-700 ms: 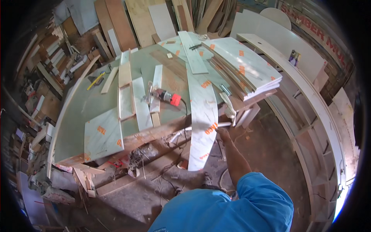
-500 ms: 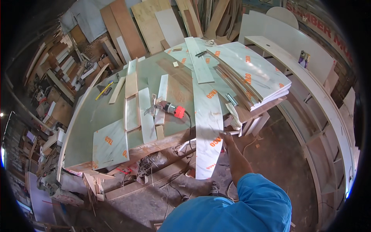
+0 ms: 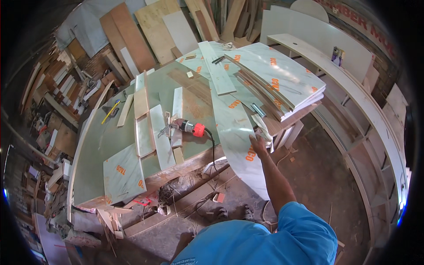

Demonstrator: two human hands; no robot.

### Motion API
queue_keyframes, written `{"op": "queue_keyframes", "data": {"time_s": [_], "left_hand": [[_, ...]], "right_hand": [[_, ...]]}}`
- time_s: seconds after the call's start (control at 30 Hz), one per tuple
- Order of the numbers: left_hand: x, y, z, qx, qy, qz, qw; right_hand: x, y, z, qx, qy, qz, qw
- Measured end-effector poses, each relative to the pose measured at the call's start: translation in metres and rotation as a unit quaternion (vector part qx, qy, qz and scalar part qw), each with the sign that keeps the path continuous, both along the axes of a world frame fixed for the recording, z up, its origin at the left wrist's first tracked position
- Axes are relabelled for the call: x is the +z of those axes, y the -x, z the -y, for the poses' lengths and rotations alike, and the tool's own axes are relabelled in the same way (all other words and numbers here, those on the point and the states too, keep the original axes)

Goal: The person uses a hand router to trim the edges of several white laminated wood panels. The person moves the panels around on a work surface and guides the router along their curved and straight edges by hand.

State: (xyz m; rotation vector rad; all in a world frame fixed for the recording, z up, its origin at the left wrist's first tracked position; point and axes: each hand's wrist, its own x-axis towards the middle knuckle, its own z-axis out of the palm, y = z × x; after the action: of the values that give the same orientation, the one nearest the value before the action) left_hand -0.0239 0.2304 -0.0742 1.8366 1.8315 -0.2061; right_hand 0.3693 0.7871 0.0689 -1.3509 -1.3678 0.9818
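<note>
My right hand (image 3: 260, 144) is closed on the right edge of a long marble-patterned laminate sheet (image 3: 236, 132) with orange print. The near end of that sheet hangs past the table's front edge. Low in the view, beside my blue shirt, part of my left hand (image 3: 184, 239) shows; its fingers cannot be made out. A red and black corded power trimmer (image 3: 192, 128) lies on its side on pale strips, left of the sheet. Beside my right hand, a whitish cloth (image 3: 263, 127) hangs over the table's edge.
Marble-patterned panels (image 3: 291, 75) are stacked at the right of the green-topped table (image 3: 106, 137), with curved brown strips (image 3: 260, 86) beside them. A yellow tool (image 3: 110, 112) lies at left. A curved white counter (image 3: 349, 88) stands right. Cables and scraps litter the floor.
My right hand has moved slightly up, and the laminate sheet's near end has swung to the right. Part of my left hand has come into view. The whole view has shifted a little.
</note>
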Motion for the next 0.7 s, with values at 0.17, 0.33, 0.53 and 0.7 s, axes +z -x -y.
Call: {"op": "queue_keyframes", "data": {"time_s": [0.17,0.33,0.53,0.7], "left_hand": [[-0.009,0.051,-0.063,0.279,0.145,0.291,0.903],[-0.022,0.076,-0.118,0.411,0.042,0.371,0.831],[-0.034,0.089,-0.181,-0.069,-0.098,0.203,0.972],[0.075,-0.043,-0.302,0.203,0.188,0.549,0.789]], "right_hand": [[0.050,-0.021,0.041,-0.011,0.043,0.186,0.982],[0.060,-0.087,0.141,0.028,0.176,0.128,0.976],[0.114,-0.079,0.260,0.016,0.271,0.023,0.962],[0.158,-0.136,0.369,-0.029,0.301,0.042,0.952]]}}
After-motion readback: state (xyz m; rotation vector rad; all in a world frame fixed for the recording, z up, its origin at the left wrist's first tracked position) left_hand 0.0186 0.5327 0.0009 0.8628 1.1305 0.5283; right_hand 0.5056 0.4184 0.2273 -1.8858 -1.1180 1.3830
